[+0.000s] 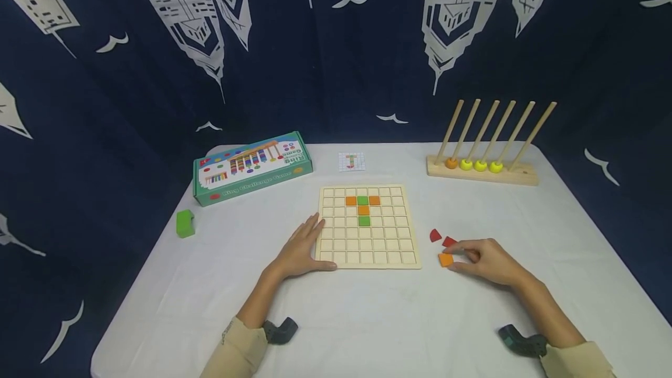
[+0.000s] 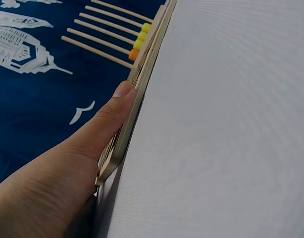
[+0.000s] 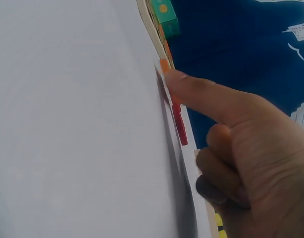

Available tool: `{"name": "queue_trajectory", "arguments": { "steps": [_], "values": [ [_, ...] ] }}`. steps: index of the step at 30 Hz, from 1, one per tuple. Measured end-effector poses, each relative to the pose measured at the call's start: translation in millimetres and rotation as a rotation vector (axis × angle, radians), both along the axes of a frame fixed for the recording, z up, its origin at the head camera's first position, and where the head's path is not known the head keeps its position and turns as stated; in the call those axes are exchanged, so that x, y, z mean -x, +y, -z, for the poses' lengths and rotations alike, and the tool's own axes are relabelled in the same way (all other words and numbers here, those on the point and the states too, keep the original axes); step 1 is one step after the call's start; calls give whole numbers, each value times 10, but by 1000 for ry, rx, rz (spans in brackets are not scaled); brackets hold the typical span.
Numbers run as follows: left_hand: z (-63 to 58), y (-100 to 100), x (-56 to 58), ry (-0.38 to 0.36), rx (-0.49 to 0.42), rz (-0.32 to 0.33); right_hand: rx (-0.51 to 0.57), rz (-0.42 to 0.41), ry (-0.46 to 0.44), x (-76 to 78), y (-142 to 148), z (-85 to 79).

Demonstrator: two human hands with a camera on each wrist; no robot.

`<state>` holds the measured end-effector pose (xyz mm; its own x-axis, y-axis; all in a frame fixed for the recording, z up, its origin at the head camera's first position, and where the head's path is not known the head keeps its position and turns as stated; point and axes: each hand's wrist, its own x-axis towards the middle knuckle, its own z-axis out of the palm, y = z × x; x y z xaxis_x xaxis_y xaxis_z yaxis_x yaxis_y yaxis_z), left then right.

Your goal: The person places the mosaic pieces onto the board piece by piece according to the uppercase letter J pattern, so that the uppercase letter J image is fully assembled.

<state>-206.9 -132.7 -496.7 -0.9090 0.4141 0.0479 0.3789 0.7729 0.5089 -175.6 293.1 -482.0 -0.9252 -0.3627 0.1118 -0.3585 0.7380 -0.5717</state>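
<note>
Along the left edge of a wooden grid board [image 1: 346,244] rests my left hand [image 1: 299,252], its fingers spread and its thumb on the front edge. The left wrist view shows that thumb against the board's side. Orange and green square tiles [image 1: 363,210] form a T shape in the board's cells. To the right of the board, my right hand [image 1: 488,260] pinches an orange square tile [image 1: 445,259] between thumb and index finger, just at the table. Beside it lie a red quarter-round piece [image 1: 435,235] and another red piece [image 1: 448,242], partly behind the fingers.
A small pattern card [image 1: 352,161] lies behind the board. At the back left is a green game box [image 1: 252,171], with a green block [image 1: 185,224] in front of it. A wooden peg stand [image 1: 483,176] with orange and yellow beads stands at the back right.
</note>
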Motion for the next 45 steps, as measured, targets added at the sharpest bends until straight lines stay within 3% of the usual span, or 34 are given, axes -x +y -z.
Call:
{"name": "queue_trajectory", "arguments": {
  "steps": [6,14,22,30,45],
  "values": [
    [1,-1,-7,1,2,2,36,11,72,97,-171,-104],
    [12,0,-8,9,-8,3,58,-42,187,316,-549,-140],
    [4,10,-4,-12,-1,-8,38,-43,186,484,-990,-106],
    [21,1,-3,6,-1,2,11,-62,206,554,-1345,-51],
    [-7,7,-11,-26,22,-12,-47,-89,224,589,-1556,-11]
  ]
}}
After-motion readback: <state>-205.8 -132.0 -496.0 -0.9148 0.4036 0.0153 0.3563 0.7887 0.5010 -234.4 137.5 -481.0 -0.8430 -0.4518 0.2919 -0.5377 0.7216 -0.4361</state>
